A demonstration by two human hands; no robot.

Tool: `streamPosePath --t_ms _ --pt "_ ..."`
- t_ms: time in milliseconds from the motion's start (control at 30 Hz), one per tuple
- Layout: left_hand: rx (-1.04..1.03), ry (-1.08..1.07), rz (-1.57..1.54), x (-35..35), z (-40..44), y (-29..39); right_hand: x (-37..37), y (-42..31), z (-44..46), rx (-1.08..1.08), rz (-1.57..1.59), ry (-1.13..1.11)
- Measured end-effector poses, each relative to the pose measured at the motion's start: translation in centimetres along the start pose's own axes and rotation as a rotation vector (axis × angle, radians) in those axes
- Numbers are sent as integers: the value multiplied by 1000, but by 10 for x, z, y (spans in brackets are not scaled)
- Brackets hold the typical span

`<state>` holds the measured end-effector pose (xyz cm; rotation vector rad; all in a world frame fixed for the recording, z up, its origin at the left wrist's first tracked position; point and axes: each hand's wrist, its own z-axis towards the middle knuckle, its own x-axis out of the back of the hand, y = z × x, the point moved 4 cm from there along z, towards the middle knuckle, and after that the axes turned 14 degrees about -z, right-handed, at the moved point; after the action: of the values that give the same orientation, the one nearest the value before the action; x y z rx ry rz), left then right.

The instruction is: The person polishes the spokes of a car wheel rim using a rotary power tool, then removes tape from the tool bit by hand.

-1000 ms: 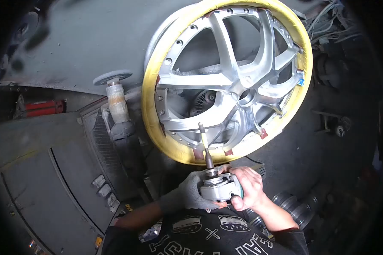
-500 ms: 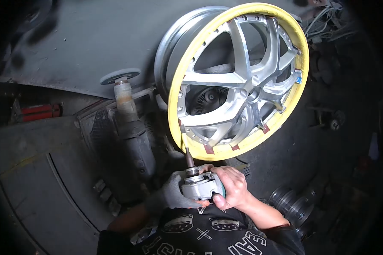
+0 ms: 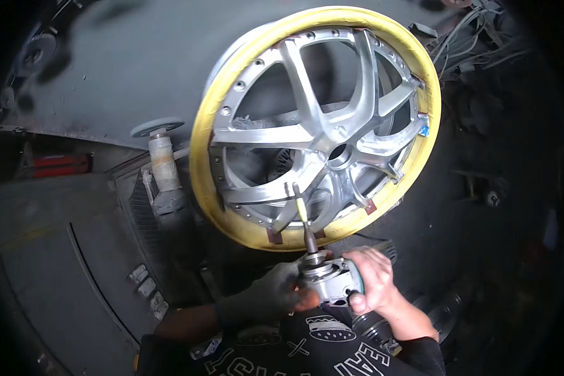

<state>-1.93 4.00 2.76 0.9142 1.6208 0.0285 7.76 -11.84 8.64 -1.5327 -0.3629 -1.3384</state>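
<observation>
Both hands grip a silver hand grinder (image 3: pixel 333 282) in front of the chest. My left hand (image 3: pixel 279 289), in a grey glove with bare fingertips, is closed around its left side. Wrapped over its right side is my bare right hand (image 3: pixel 375 281). From the grinder a slim bit (image 3: pixel 303 216) with a pale yellow section points up to a silver alloy wheel (image 3: pixel 294 135). Its tip overlaps the wheel's lower-left spoke; I cannot tell whether they touch. Yellow wrapping (image 3: pixel 202 156) covers the wheel's outer lip, with dark red patches along the inner edge.
Left of the wheel stands a fixed tool (image 3: pixel 163 163) topped by a flat disc (image 3: pixel 157 127). A grey panel (image 3: pixel 131 69) rises behind it. Cables (image 3: pixel 467 47) hang at the upper right. Another wheel rim (image 3: pixel 442 313) lies low on the right.
The wheel has shifted left in view and turned more face-on. The grinder and both hands have moved right, bringing the bit from the wheel's lower-left edge over to a spoke.
</observation>
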Motion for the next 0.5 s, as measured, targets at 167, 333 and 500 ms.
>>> streamPosePath --t_ms 167,333,500 --pt "163 192 -130 -23 52 -9 30 52 5 102 -84 -93" --pt "58 359 -294 -33 79 -9 40 81 20 94 -120 -232" --pt "-78 355 -381 -29 93 -20 38 97 24 131 -127 -267"
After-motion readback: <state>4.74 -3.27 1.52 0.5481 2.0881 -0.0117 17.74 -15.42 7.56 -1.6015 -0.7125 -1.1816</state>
